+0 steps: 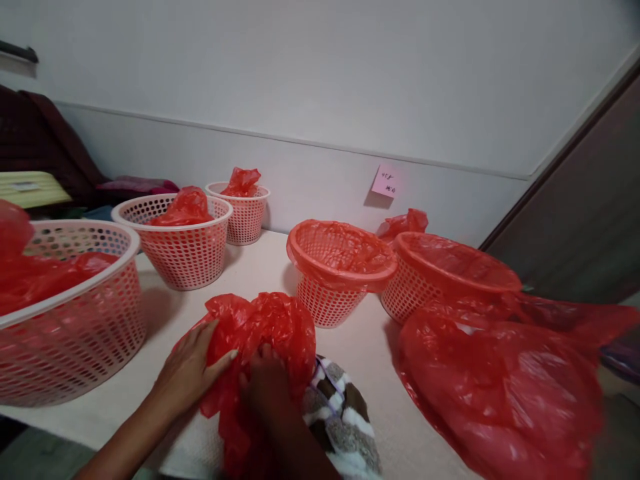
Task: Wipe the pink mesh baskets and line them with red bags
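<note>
A crumpled red plastic bag (295, 327) lies at the front middle of the table. My left hand (187, 367) rests against its left side, fingers stretched out and thumb apart. Deeper in the folds is my right hand (267, 380), its fingers curled into the plastic; the fingertips are partly hidden. Beside my right forearm lies a patterned cloth (345, 413) in grey, white and brown, partly covered by the bag and arm. Just behind the bag stands a small pink perforated basket (327, 303) with a red bag lining folded over its rim.
A second lined basket (413, 293) stands to the right, with a large puffed red bag (505, 393) before it. On the left are three baskets (75, 353) holding red bags. A pink note (384, 181) is on the wall (320, 80) behind the white table (260, 267).
</note>
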`<state>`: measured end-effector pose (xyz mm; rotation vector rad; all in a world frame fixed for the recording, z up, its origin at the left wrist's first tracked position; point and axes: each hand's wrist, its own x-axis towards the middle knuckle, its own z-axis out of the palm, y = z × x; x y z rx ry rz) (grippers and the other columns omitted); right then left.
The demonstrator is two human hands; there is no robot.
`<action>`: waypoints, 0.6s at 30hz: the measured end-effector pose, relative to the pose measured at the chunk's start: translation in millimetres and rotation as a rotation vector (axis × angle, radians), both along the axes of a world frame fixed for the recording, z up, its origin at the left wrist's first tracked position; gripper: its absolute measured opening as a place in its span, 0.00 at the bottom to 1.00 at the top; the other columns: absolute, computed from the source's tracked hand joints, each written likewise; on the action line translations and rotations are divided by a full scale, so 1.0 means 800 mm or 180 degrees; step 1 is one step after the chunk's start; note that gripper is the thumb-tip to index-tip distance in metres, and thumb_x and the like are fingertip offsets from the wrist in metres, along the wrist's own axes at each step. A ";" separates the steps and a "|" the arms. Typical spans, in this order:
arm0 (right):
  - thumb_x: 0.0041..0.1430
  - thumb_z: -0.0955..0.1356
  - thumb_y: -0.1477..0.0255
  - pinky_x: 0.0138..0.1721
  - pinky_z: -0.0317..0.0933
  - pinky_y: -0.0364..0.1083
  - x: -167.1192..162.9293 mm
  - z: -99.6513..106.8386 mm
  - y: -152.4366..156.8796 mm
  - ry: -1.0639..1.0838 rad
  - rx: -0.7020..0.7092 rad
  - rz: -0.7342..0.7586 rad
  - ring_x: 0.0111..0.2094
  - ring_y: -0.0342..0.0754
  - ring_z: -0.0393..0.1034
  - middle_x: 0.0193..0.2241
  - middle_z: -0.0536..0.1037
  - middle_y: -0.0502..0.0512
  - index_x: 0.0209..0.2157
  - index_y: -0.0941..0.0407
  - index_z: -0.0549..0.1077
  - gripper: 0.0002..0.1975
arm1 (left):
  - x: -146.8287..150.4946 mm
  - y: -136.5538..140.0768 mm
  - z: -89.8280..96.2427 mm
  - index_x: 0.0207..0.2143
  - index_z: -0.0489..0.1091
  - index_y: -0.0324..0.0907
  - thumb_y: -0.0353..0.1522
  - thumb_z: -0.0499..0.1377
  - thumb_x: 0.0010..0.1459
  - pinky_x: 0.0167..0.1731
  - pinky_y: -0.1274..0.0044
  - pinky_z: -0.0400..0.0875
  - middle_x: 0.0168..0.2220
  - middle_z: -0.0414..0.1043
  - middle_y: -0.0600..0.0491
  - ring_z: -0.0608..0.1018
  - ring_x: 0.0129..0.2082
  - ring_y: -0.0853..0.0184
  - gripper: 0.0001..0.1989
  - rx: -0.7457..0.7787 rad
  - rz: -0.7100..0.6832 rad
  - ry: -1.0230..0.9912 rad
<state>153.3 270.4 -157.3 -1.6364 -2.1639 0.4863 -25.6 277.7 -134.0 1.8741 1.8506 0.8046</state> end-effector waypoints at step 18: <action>0.58 0.67 0.70 0.44 0.63 0.47 0.009 0.036 -0.016 0.0269 -0.0056 0.0903 0.44 0.51 0.71 0.46 0.77 0.58 0.45 0.55 0.74 0.13 | 0.029 0.061 -0.037 0.59 0.62 0.38 0.36 0.66 0.51 0.61 0.53 0.57 0.63 0.61 0.38 0.64 0.63 0.49 0.34 -0.0617 0.0557 -0.1109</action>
